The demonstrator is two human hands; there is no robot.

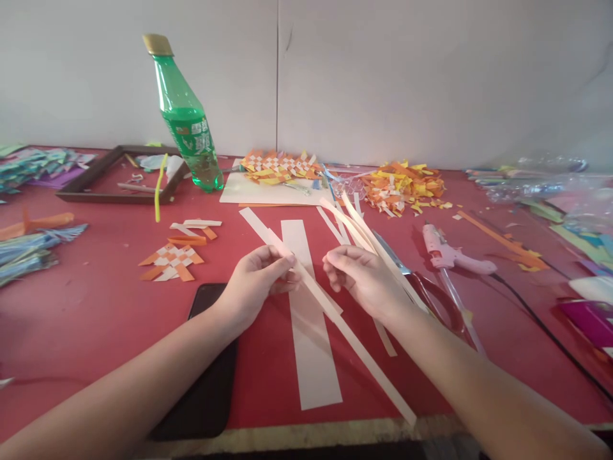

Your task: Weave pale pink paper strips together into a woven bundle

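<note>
Between the thumb and fingers of my left hand (261, 284) are pinched pale paper strips (371, 364), long and narrow. They slant from upper left to lower right and overlap each other. My right hand (364, 278) hovers just right of the strips, its thumb and fingers drawn together; whether anything is in them is hidden. Below both hands, a wider white paper strip (313, 358) lies flat on the red table. More loose pale strips (352, 220) lie behind and beside my right hand. Scissors (440, 300) with dark red handles are partly covered by these strips.
A black phone (205, 383) lies under my left forearm. A pink glue gun (450, 252) with a cable rests at right. A green bottle (186, 128) stands beside a brown frame (86, 188). Orange-white woven paper (172, 259) and orange-yellow paper pieces (407, 185) lie farther back.
</note>
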